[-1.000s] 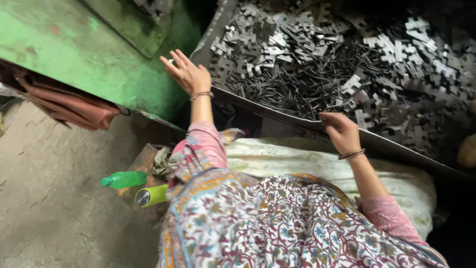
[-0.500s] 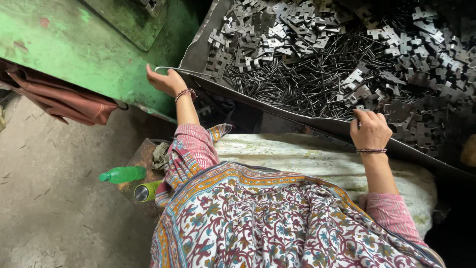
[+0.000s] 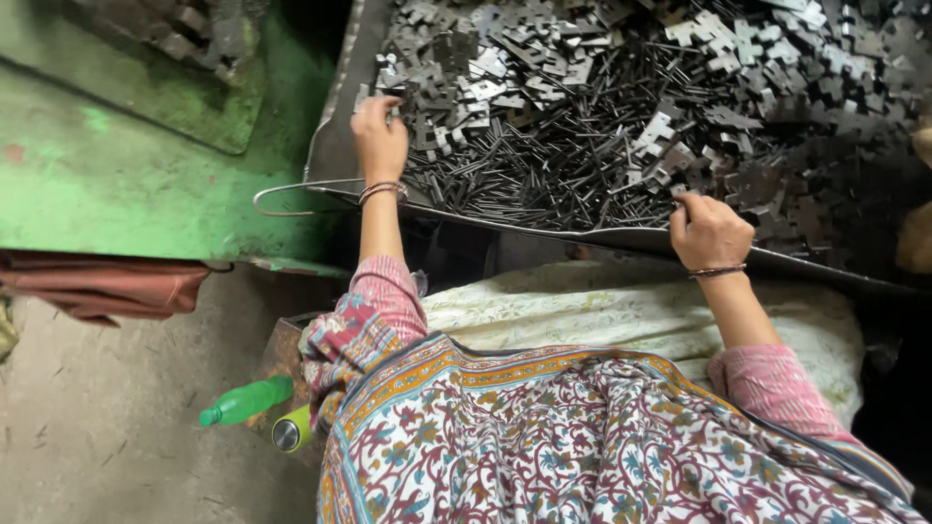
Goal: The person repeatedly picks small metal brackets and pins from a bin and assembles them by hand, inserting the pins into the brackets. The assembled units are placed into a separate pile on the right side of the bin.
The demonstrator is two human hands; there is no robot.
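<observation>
Where the metal tray runs its thin front rim from nine o'clock down toward four o'clock, bare concrete floor lies open at seven o'clock. Stamped metal pieces and rods fill the tray. Left hand, arm straight, rests among them at eleven o'clock, grip narrow; whether it holds one is unclear. Right hand, curled, pinches pieces at the rim.
</observation>
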